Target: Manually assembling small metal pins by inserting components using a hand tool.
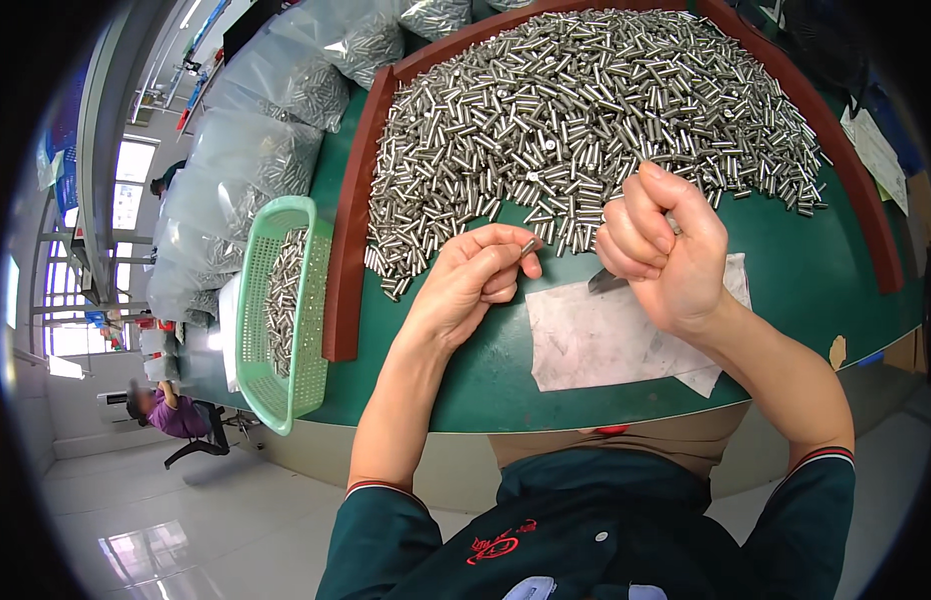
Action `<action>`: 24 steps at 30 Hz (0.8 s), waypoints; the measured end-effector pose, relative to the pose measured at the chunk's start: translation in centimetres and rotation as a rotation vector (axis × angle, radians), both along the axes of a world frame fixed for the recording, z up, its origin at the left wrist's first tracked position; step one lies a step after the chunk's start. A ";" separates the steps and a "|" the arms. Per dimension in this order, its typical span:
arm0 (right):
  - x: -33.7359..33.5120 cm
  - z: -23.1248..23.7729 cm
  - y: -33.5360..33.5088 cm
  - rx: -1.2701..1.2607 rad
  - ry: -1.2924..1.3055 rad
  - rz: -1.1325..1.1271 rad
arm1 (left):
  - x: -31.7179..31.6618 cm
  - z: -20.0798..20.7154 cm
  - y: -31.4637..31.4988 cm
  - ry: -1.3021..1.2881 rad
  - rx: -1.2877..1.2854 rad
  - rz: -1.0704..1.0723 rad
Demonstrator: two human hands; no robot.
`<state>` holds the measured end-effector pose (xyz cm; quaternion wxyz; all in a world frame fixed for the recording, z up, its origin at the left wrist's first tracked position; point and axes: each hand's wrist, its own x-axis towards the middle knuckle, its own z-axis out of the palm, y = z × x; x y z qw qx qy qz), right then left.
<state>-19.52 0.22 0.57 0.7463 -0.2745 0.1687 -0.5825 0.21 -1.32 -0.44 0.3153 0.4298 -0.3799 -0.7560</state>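
Note:
A large heap of short shiny metal pins [586, 110] covers the far part of the green table. My left hand [466, 275] is just in front of the heap's near edge, its thumb and forefinger pinching a single metal pin [529, 246]. To the right, my right hand [676, 245] is curled into a fist above a stained white cloth [586, 345]. From the lower side of that fist sticks out a dark flat tool [606, 282], like a blade; its grip is hidden in my fingers, so its exact kind does not show.
Red-brown wooden rails [358, 230] border the heap on its left, back and right. A light green plastic basket [311, 345] holding more pins stands left of the rail. Behind it are clear bags [251, 160] of pins. Papers [876, 155] lie far right. A person [181, 415] sits in the distance.

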 end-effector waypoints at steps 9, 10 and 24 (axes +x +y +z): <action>0.2 0.3 0.3 0.010 0.058 0.001 | -1.3 0.7 2.4 -0.518 -0.447 -0.220; 0.3 0.4 0.3 -0.002 0.065 0.006 | -1.6 1.0 2.9 -0.601 -0.492 -0.273; 1.3 -0.8 1.3 -0.089 0.159 0.045 | -2.4 0.4 3.6 -0.846 -0.752 -0.260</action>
